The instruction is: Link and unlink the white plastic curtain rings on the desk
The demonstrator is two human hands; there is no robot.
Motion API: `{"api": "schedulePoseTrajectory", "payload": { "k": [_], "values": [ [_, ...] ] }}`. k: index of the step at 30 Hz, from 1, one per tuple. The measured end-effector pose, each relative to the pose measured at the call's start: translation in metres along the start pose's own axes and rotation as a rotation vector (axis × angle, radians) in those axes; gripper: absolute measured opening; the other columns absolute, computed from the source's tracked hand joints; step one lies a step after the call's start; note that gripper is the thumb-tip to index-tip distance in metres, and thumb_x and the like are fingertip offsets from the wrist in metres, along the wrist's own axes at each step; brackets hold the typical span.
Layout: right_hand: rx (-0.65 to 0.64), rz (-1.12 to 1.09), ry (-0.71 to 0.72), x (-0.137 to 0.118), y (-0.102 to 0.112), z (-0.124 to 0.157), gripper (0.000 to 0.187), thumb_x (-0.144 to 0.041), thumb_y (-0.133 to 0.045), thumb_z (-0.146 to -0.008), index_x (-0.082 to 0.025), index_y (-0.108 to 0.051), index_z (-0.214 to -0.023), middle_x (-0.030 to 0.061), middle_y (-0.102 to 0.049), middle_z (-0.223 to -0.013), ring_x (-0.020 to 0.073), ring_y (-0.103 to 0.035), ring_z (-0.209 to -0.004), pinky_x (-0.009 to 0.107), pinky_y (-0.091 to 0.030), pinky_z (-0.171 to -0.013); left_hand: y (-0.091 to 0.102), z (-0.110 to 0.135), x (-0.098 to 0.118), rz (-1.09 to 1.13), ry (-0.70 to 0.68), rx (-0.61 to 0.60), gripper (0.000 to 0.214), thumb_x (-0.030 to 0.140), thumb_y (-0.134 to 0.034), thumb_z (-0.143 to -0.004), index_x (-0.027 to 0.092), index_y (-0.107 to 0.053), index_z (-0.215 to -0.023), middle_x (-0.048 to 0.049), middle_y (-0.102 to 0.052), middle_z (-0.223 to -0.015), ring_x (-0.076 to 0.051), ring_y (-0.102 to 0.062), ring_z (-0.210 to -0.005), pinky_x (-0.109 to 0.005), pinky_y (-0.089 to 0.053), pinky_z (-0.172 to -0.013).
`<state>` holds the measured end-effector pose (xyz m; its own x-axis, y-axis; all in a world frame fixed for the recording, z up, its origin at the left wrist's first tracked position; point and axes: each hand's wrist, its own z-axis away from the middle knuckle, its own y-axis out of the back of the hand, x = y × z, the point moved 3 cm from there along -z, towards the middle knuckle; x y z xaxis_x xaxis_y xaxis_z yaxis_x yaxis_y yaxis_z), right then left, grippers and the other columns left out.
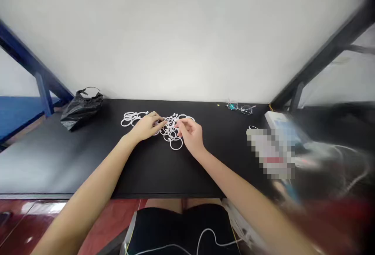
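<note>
Several thin white rings, each with a small knob, lie tangled in a heap on the black table. My left hand rests palm down at the heap's left side, thumb and fingers apart and touching the rings; its fingertips partly cover them. From the right, my right hand reaches in with thumb and index finger pinched on a ring at the heap's edge. Left of my left hand sits a smaller cluster of white rings.
A crumpled black plastic bag stands at the back left. Eyeglasses lie near the wall. To the right are a white box and blurred items with cords. A white cable crosses my lap below the table's front edge.
</note>
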<state>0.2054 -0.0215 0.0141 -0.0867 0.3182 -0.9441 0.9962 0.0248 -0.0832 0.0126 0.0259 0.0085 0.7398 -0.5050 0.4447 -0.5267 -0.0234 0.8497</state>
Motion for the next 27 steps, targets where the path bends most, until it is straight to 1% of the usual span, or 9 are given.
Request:
{"api": "schedulePoseTrajectory", "payload": {
  "k": [4, 10, 16, 21, 23, 27],
  "values": [
    [-0.001, 0.025, -0.009, -0.0019, 0.0000, 0.0003, 0.022, -0.039, -0.063, -0.085, -0.017, -0.067, -0.083, 0.0022, -0.069, -0.074, 0.0094, -0.058, -0.049, 0.022, -0.050, -0.050, 0.0009, -0.0015, 0.0051, 0.060, -0.007, 0.021, 0.044, 0.053, -0.048, -0.093, 0.016, -0.072, -0.093, -0.0093, -0.065, -0.093, -0.019, -0.059, -0.076, -0.032, -0.047, -0.073],
    [-0.005, 0.016, -0.019, -0.0011, 0.0003, 0.0005, 0.023, -0.040, -0.063, -0.085, -0.018, -0.067, -0.083, 0.0022, -0.070, -0.074, 0.0100, -0.059, -0.049, 0.022, -0.050, -0.049, 0.0004, -0.0034, 0.0063, 0.197, 0.071, 0.044, 0.044, 0.055, -0.053, -0.089, 0.016, -0.072, -0.092, -0.0078, -0.067, -0.092, -0.013, -0.055, -0.061, -0.028, -0.044, -0.061],
    [-0.006, 0.001, -0.026, -0.0014, -0.0003, 0.0005, 0.022, -0.039, -0.064, -0.084, -0.018, -0.066, -0.082, 0.0023, -0.070, -0.074, 0.0098, -0.058, -0.049, 0.022, -0.050, -0.049, 0.0006, -0.0032, 0.0051, 0.296, 0.110, 0.069, 0.044, 0.056, -0.058, -0.086, 0.016, -0.073, -0.094, -0.0080, -0.068, -0.092, -0.012, -0.055, -0.059, -0.027, -0.043, -0.057],
    [-0.002, -0.010, -0.032, -0.0011, -0.0008, 0.0007, 0.022, -0.039, -0.064, -0.084, -0.018, -0.066, -0.082, 0.0021, -0.070, -0.072, 0.0102, -0.059, -0.049, 0.023, -0.050, -0.050, 0.0021, -0.0037, 0.0061, 0.420, 0.160, 0.093, 0.042, 0.055, -0.064, -0.081, 0.016, -0.072, -0.094, -0.0091, -0.069, -0.095, -0.014, -0.060, -0.063, -0.027, -0.045, -0.058],
    [-0.002, -0.010, -0.032, -0.0006, -0.0009, 0.0008, 0.022, -0.040, -0.064, -0.084, -0.018, -0.066, -0.082, 0.0020, -0.070, -0.072, 0.0103, -0.059, -0.049, 0.023, -0.051, -0.050, 0.0038, -0.0036, 0.0078, 0.475, 0.197, 0.103, 0.042, 0.055, -0.067, -0.079, 0.016, -0.072, -0.094, -0.0086, -0.070, -0.090, -0.015, -0.062, -0.064, -0.027, -0.046, -0.058],
    [-0.008, -0.006, -0.032, -0.0001, -0.0013, 0.0009, 0.021, -0.039, -0.064, -0.084, -0.018, -0.066, -0.082, 0.0022, -0.070, -0.072, 0.0099, -0.058, -0.049, 0.022, -0.050, -0.049, 0.0075, -0.0029, 0.0106, 0.586, 0.283, 0.109, 0.046, 0.054, -0.073, -0.073, 0.015, -0.072, -0.097, -0.0056, -0.070, -0.072, -0.018, -0.063, -0.065, -0.029, -0.049, -0.062]
  ]
}}
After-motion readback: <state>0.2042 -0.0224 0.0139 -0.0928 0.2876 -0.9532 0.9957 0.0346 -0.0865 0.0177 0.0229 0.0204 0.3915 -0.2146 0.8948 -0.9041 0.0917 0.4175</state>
